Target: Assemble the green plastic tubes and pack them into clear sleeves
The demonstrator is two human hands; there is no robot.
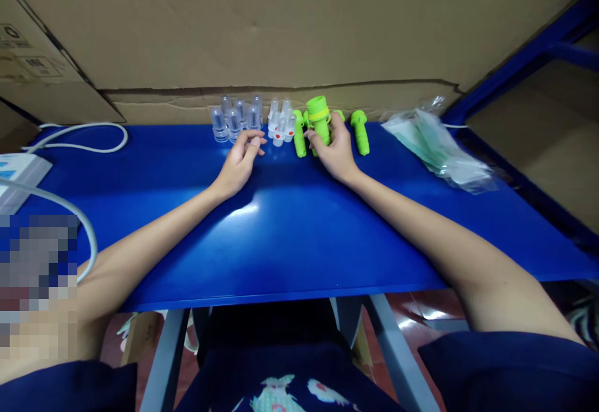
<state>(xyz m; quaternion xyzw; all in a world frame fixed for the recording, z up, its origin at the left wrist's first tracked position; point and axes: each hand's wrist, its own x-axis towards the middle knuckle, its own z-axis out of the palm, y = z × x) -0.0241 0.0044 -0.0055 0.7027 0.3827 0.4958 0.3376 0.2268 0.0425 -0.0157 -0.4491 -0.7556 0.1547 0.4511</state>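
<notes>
My right hand [333, 150] is closed around an upright bright green plastic piece [319, 118] at the far middle of the blue table [290, 225]. Two more green pieces lie beside it, one to its left [299, 135] and one to its right [360, 131]. My left hand [239, 161] rests on the table with fingers loosely curled and holds nothing. Its fingertips are just in front of several clear plastic caps [236, 118]. A cluster of small white parts [281, 126] stands between the clear caps and the green pieces.
A pile of clear bags with pale green contents [437, 147] lies at the far right. A white device [19, 175] with a white cable [82, 137] sits at the left edge. Cardboard [281, 31] walls off the back. A blue frame rail [524, 56] runs along the right.
</notes>
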